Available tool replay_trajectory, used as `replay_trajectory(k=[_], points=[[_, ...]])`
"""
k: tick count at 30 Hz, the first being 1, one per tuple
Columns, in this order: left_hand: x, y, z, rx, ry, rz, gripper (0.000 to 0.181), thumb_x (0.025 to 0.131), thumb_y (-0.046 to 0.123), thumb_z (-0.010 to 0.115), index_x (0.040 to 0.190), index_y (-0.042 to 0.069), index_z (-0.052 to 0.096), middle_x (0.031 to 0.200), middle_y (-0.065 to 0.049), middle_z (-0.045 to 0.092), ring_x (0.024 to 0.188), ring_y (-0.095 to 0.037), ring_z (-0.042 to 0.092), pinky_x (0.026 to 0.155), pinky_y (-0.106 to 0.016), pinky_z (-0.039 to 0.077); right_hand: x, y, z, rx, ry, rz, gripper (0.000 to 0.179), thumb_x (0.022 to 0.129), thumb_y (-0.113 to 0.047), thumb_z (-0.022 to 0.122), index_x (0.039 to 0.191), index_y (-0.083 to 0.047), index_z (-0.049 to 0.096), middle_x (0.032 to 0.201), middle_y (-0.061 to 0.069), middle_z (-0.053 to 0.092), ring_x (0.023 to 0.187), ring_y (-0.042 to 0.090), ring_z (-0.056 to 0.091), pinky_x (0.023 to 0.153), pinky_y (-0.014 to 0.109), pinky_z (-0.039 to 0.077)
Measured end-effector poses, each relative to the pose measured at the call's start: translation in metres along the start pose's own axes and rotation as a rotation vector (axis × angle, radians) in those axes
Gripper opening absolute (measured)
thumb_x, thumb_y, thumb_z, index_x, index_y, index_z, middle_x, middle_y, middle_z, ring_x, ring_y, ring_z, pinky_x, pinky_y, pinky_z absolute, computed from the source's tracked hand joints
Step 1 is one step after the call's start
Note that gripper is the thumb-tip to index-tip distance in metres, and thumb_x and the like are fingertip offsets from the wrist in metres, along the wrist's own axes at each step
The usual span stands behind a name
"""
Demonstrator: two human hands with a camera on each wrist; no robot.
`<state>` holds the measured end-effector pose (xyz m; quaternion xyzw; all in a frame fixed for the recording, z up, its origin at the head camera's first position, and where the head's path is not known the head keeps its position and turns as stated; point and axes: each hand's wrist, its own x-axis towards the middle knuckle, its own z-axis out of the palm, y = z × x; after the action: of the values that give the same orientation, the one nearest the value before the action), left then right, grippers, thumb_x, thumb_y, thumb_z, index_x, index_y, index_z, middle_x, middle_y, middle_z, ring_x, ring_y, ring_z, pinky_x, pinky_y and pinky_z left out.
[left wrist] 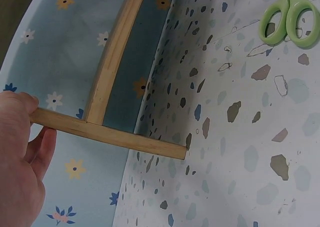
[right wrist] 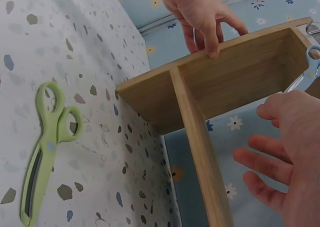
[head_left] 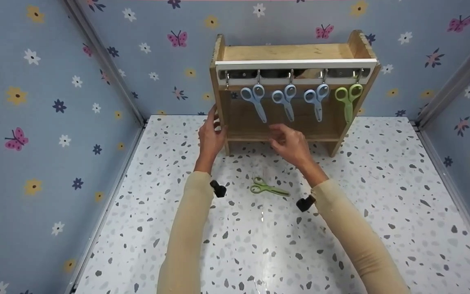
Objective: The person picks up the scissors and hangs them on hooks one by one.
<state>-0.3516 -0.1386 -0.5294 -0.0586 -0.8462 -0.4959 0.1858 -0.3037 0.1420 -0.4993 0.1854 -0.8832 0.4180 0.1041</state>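
My left hand [head_left: 211, 136] grips the left side panel of a wooden rack [head_left: 286, 52], with thumb and fingers on either side of the board in the left wrist view. In front of the rack's lower part, my right hand [head_left: 292, 145] has loosely bent fingers and holds nothing. Its fingers are just below the tip of the leftmost blue scissors [head_left: 258, 105]; whether they touch is unclear. Two more blue scissors [head_left: 288, 105] [head_left: 318, 103] and a green pair [head_left: 348, 100] hang from hooks to the right. Another green pair of scissors [head_left: 268, 188] lies on the table between my forearms.
The hooks sit on a white-edged rail [head_left: 296, 63] across the rack's front. A speckled white table [head_left: 398, 204] carries the rack near its back edge. Flowered blue panels [head_left: 47, 163] stand at the left, back and right. Black wrist cameras [head_left: 218, 188] [head_left: 305, 203] jut from both wrists.
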Motion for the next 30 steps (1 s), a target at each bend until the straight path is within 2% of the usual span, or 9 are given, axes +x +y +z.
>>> replay_trajectory(k=[7, 11, 15, 20, 30], points=[[0.000, 0.002, 0.001, 0.002, 0.005, 0.001, 0.073, 0.111, 0.005, 0.068, 0.176, 0.012, 0.037, 0.161, -0.025, 0.063, 0.135, -0.043, 0.075, 0.110, -0.052, 0.068, -0.006, 0.005, 0.000, -0.050, -0.025, -0.002, 0.041, 0.104, -0.012, 0.077, 0.143, -0.004, 0.073, 0.136, 0.019, 0.081, 0.116, 0.040, 0.082, 0.104, 0.061, 0.065], [0.000, 0.003, 0.001, 0.006, -0.006, -0.017, 0.075, 0.111, 0.005, 0.068, 0.177, 0.016, 0.035, 0.163, -0.023, 0.062, 0.138, -0.041, 0.074, 0.112, -0.050, 0.067, -0.009, 0.006, 0.000, -0.074, -0.046, 0.006, 0.040, 0.105, -0.014, 0.078, 0.143, -0.005, 0.074, 0.142, 0.018, 0.079, 0.125, 0.040, 0.079, 0.110, 0.060, 0.064], [0.000, 0.003, 0.002, 0.015, -0.005, -0.019, 0.075, 0.111, 0.005, 0.068, 0.177, 0.016, 0.035, 0.163, -0.022, 0.062, 0.138, -0.040, 0.074, 0.112, -0.048, 0.067, -0.012, 0.006, 0.000, -0.126, -0.065, -0.025, 0.040, 0.105, -0.017, 0.079, 0.143, -0.005, 0.074, 0.144, 0.017, 0.078, 0.130, 0.040, 0.077, 0.112, 0.061, 0.063], [0.001, 0.002, 0.002, 0.018, 0.003, 0.003, 0.074, 0.111, 0.004, 0.068, 0.177, 0.014, 0.036, 0.161, -0.024, 0.063, 0.137, -0.041, 0.075, 0.110, -0.048, 0.068, -0.017, 0.006, 0.002, -0.223, -0.085, -0.073, 0.038, 0.105, -0.017, 0.079, 0.141, -0.006, 0.074, 0.142, 0.017, 0.079, 0.125, 0.041, 0.078, 0.106, 0.063, 0.064], [-0.001, 0.000, 0.001, 0.012, 0.003, 0.000, 0.074, 0.111, 0.004, 0.069, 0.176, 0.014, 0.037, 0.161, -0.024, 0.063, 0.137, -0.041, 0.075, 0.111, -0.049, 0.067, -0.024, 0.010, 0.006, -0.302, -0.137, -0.136, 0.040, 0.101, -0.025, 0.085, 0.138, -0.010, 0.076, 0.132, 0.017, 0.082, 0.109, 0.041, 0.081, 0.093, 0.061, 0.068]])
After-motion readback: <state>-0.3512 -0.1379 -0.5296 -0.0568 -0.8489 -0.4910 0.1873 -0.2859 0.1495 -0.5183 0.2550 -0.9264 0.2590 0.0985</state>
